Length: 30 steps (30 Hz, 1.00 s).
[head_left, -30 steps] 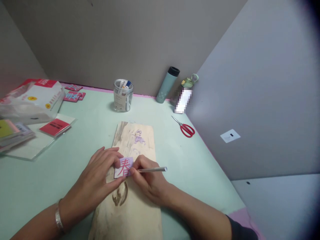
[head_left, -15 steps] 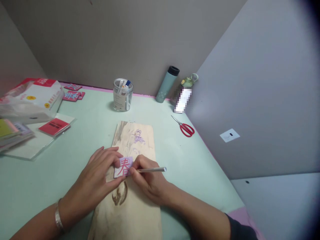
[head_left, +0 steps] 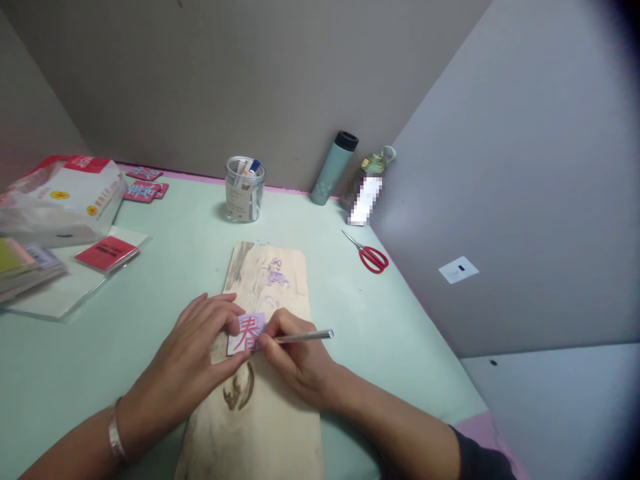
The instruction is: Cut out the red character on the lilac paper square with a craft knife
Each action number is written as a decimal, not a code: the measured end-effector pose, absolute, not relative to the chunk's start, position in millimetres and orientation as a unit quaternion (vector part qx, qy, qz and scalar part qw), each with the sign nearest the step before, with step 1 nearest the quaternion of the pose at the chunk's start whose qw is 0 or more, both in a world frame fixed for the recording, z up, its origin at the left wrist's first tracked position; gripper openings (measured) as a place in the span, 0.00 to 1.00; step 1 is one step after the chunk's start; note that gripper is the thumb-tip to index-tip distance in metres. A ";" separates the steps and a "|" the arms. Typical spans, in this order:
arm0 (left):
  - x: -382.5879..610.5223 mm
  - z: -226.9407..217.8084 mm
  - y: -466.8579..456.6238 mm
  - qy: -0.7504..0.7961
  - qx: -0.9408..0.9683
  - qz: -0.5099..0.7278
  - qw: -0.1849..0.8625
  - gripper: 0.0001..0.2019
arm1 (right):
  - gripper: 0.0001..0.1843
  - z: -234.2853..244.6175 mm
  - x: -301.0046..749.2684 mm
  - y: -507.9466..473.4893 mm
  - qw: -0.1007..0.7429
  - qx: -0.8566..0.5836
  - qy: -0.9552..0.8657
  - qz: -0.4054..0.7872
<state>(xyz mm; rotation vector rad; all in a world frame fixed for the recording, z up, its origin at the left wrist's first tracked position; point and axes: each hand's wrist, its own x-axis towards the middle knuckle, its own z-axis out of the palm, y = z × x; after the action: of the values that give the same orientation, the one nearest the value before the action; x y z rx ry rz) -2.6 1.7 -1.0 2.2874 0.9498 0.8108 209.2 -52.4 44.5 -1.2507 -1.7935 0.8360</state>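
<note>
Your right grip (head_left: 300,360) is closed on a slim silver pen-like tool (head_left: 307,337), pinched between thumb and fingers, with its back end sticking out toward 3 o'clock. The tip is hidden by your fingertips at the right edge of the small square (head_left: 246,333), so can't tell if it's touching. That square is pale purple and white with a red character on it, and it's lying flat on the wooden board (head_left: 270,427). Your left grip (head_left: 203,340) comes in from 9 o'clock and has the square pinned, thumb along the near edge, index finger on the upper left.

Using the square as the clock centre: purple marks (head_left: 276,273) on the board at 1 o'clock, a dark brown mark (head_left: 240,387) at 6. Past the board, on the pale green tabletop (head_left: 360,320), you've got red-handled scissors (head_left: 375,260) at 2 o'clock and a clear jar (head_left: 245,200) with pens or the like in it at 12. The teal bottle (head_left: 334,170) with a black cap is at 1, with a green-lidded bottle (head_left: 374,164) just to the right of it. Over at 10 there's a red packet (head_left: 107,255), and the plastic bag (head_left: 70,203) is farther out the same way, with some red-and-blue pieces (head_left: 143,192) just beside it
</note>
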 end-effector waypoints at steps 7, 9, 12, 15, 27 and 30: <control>-2.1 -0.1 1.9 0.351 0.846 0.303 0.261 0.11 | 0.12 41.4 208.9 -52.3 0.404 -0.497 -0.689 0.340; -1.8 -0.7 2.2 0.351 0.847 0.306 0.258 0.11 | 0.11 41.7 209.4 -52.3 0.401 -0.495 -0.691 0.342; -1.4 -1.1 1.7 0.352 0.847 0.305 0.255 0.11 | 0.11 41.6 210.0 -52.3 0.401 -0.493 -0.692 0.343; -1.5 -0.4 0.7 0.353 0.846 0.306 0.256 0.11 | 0.11 41.6 210.0 -52.1 0.397 -0.496 -0.691 0.345; -1.9 0.5 0.7 0.354 0.844 0.311 0.256 0.10 | 0.11 41.8 210.5 -52.7 0.394 -0.496 -0.693 0.344; -2.3 -0.1 0.1 0.354 0.846 0.308 0.255 0.10 | 0.11 39.8 210.3 -52.9 0.396 -0.498 -0.693 0.339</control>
<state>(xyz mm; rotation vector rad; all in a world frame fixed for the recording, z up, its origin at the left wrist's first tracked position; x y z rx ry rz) -2.3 0.1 -0.1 2.2970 0.9613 0.8361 210.3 -52.9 39.8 -1.2614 -1.7560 0.8597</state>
